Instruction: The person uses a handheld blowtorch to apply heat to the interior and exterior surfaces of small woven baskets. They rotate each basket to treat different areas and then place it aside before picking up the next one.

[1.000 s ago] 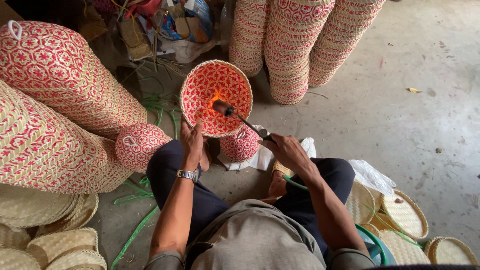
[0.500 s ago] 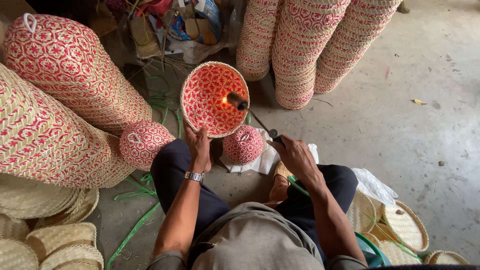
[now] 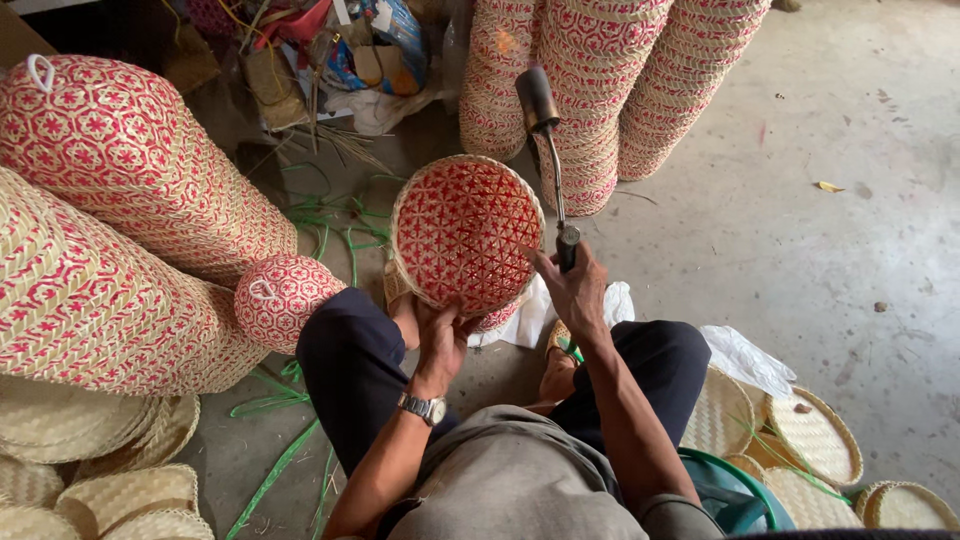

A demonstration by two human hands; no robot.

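My left hand [image 3: 441,338] grips the lower rim of a round woven basket [image 3: 465,232] with a red and straw pattern, its open side tilted toward me. My right hand [image 3: 574,288] holds the handle of a gas torch [image 3: 548,150] whose dark nozzle points up and away, to the right of the basket. No flame shows. A wristwatch [image 3: 424,407] sits on my left wrist. I sit on the floor with knees apart in dark trousers.
Tall stacks of red-patterned baskets [image 3: 590,80] stand ahead; more stacks [image 3: 120,200] lie at the left with a small domed lid [image 3: 280,298]. Flat straw trays [image 3: 810,440] lie at the right, plain lids [image 3: 90,480] at lower left. Green strips [image 3: 270,470] litter the concrete floor.
The torch, which was pointed into the basket with a flame, has swung up and out to the basket's right. The flame is no longer visible. My left hand still holds the basket.
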